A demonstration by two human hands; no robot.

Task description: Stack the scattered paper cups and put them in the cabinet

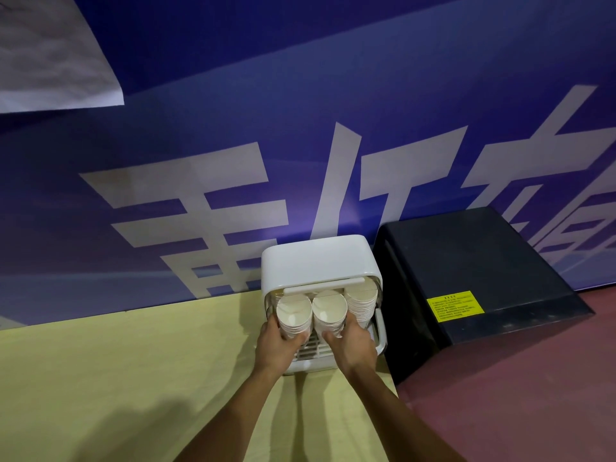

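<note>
White cabinet (pixel 320 258) on the pale table (pixel 133 361), front open | left hand (pixel 276 345) curls round one paper-cup stack (pixel 294 315) | right hand (pixel 353 341) wraps the next stack (pixel 329 310) | both at the cabinet mouth, beside a third stack (pixel 361 301) inside

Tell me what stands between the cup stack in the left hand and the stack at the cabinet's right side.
A third cup stack, gripped by the right hand, as the head view shows.
</note>
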